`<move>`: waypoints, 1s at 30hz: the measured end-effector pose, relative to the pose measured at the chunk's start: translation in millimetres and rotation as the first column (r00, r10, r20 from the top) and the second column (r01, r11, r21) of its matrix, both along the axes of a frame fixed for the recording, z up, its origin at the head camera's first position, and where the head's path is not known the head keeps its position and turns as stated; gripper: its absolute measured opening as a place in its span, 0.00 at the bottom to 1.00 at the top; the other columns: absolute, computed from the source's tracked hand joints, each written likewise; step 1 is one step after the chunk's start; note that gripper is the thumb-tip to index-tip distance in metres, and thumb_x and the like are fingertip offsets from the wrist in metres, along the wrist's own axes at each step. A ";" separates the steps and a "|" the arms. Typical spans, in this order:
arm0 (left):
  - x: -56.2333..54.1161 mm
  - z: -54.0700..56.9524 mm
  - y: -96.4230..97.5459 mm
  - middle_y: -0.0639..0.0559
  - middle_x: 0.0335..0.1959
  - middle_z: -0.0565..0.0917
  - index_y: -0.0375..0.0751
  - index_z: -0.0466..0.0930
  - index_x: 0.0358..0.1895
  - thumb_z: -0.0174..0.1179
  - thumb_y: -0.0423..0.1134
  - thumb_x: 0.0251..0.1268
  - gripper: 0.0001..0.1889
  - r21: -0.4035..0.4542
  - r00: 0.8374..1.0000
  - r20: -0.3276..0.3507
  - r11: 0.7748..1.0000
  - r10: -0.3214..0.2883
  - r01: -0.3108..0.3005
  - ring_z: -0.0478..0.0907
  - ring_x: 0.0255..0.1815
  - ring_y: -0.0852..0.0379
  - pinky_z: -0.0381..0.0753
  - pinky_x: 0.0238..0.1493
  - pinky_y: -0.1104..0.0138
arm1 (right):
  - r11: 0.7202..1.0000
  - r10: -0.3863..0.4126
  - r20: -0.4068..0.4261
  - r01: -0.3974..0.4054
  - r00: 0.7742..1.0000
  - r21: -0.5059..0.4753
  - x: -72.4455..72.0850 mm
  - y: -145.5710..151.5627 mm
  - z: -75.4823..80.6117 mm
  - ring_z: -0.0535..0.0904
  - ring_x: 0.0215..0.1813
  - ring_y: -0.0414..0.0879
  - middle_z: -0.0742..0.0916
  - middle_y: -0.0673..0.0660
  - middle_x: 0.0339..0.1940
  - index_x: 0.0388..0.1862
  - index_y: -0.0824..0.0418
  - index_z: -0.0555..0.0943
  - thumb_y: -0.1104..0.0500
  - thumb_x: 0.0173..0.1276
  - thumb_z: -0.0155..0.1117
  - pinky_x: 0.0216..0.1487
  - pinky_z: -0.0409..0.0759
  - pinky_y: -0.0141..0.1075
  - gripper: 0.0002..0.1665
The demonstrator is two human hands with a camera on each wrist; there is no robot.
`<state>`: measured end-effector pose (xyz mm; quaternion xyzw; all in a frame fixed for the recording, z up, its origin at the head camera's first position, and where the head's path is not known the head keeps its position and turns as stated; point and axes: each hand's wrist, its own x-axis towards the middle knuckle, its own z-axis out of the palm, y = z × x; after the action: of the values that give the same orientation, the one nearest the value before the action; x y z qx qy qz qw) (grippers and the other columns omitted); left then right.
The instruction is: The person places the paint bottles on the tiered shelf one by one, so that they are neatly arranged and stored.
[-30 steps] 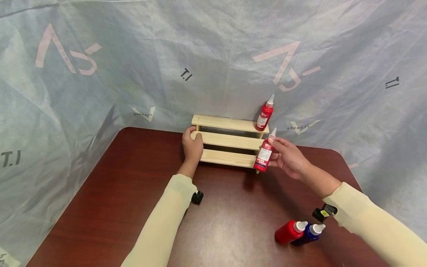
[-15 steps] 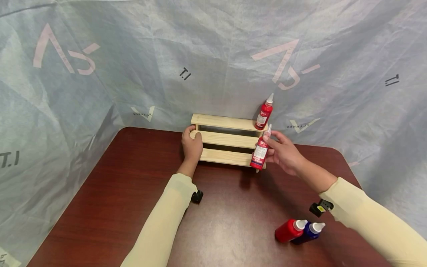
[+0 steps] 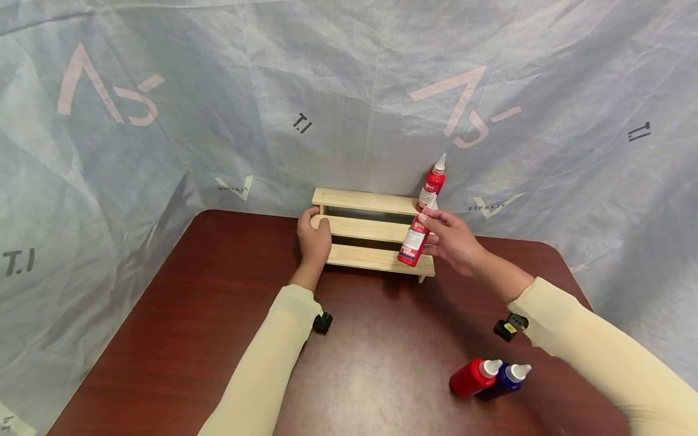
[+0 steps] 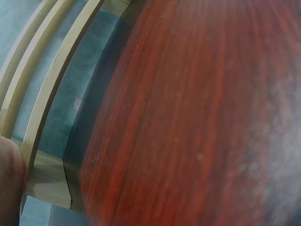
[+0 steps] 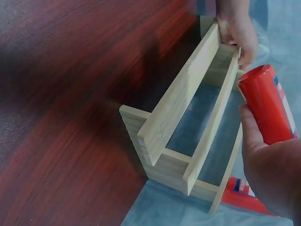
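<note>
A three-step wooden rack stands at the back of the table. My left hand grips its left end at the middle step, thumb on top. With my right hand I hold a red squeeze bottle with a white nozzle, tilted, in front of the rack's right half. The right wrist view shows that bottle from its base, with the steps beside it. Another red bottle stands upright on the top step's right end, partly hidden by the held bottle's nozzle.
A red bottle and a dark blue bottle stand side by side on the brown table, at the front right. Grey printed sheeting hangs behind the rack and along the sides.
My right hand has carried the held red bottle left and slightly up, from the rack's right edge to in front of its steps. My left hand keeps its grip on the rack.
</note>
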<state>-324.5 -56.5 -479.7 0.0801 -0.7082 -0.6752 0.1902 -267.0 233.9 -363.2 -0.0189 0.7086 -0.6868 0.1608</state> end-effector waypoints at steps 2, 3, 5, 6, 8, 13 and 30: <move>0.4 -0.2 0.3 0.45 0.75 0.72 0.42 0.76 0.68 0.51 0.37 0.79 0.19 0.002 1.000 0.000 1.000 0.002 -0.002 0.70 0.72 0.47 0.71 0.71 0.51 | 1.000 -0.010 0.005 0.010 1.000 -0.001 -1.0 -2.3 -1.2 0.88 0.46 0.43 0.81 0.53 0.54 0.63 0.54 0.70 0.47 0.83 0.58 0.51 0.89 0.39 0.19; 0.9 0.2 0.6 0.45 0.75 0.72 0.43 0.76 0.68 0.51 0.37 0.80 0.19 0.003 1.000 0.001 1.000 0.001 -0.001 0.71 0.70 0.47 0.71 0.69 0.51 | 1.000 -0.017 0.007 0.017 1.000 -0.001 -1.3 -3.5 -1.2 0.88 0.45 0.43 0.80 0.53 0.54 0.64 0.54 0.69 0.47 0.83 0.58 0.51 0.88 0.39 0.19; 1.0 0.4 0.7 0.45 0.76 0.71 0.43 0.75 0.69 0.50 0.38 0.80 0.19 0.005 1.000 -0.001 1.000 -0.002 0.002 0.71 0.68 0.47 0.71 0.66 0.52 | 1.000 -0.024 0.006 0.024 1.000 0.003 -2.0 -5.3 0.0 0.88 0.45 0.42 0.80 0.54 0.55 0.68 0.56 0.68 0.47 0.83 0.58 0.51 0.88 0.38 0.23; 1.0 1.0 0.8 0.45 0.76 0.71 0.43 0.75 0.69 0.50 0.38 0.80 0.19 0.006 1.000 -0.006 1.000 -0.003 0.003 0.71 0.68 0.47 0.71 0.66 0.53 | 1.000 -0.025 0.004 0.025 1.000 0.007 -2.2 -6.1 1.1 0.88 0.46 0.41 0.80 0.54 0.55 0.70 0.58 0.67 0.47 0.83 0.58 0.51 0.88 0.37 0.26; 1.1 2.0 0.9 0.44 0.76 0.70 0.43 0.75 0.69 0.50 0.38 0.80 0.19 0.006 1.000 -0.009 1.000 -0.005 0.005 0.71 0.68 0.47 0.71 0.65 0.53 | 0.999 -0.029 0.001 0.029 1.000 0.017 -2.9 -7.8 3.7 0.88 0.47 0.41 0.80 0.53 0.56 0.74 0.62 0.66 0.47 0.83 0.58 0.51 0.88 0.36 0.31; 1.9 3.6 1.5 0.44 0.75 0.71 0.42 0.75 0.69 0.50 0.37 0.80 0.20 0.002 1.000 -0.012 1.000 -0.003 0.003 0.70 0.72 0.47 0.71 0.68 0.52 | 0.997 -0.031 -0.007 0.031 1.000 0.070 -5.2 -12.4 9.2 0.83 0.59 0.45 0.80 0.52 0.60 0.81 0.65 0.63 0.45 0.83 0.58 0.55 0.89 0.44 0.39; 4.5 3.2 0.4 0.44 0.76 0.71 0.41 0.75 0.70 0.50 0.37 0.80 0.20 -0.004 1.000 -0.001 1.000 -0.005 0.005 0.70 0.70 0.47 0.71 0.67 0.54 | 0.989 -0.028 -0.192 0.055 0.981 0.134 -21.0 -27.3 15.9 0.78 0.67 0.59 0.76 0.64 0.69 0.79 0.67 0.63 0.58 0.84 0.56 0.46 0.90 0.51 0.31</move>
<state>-320.0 -56.2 -476.5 0.0775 -0.7097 -0.6742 0.1889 -288.0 206.7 -347.3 -0.0583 0.7669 -0.6342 0.0790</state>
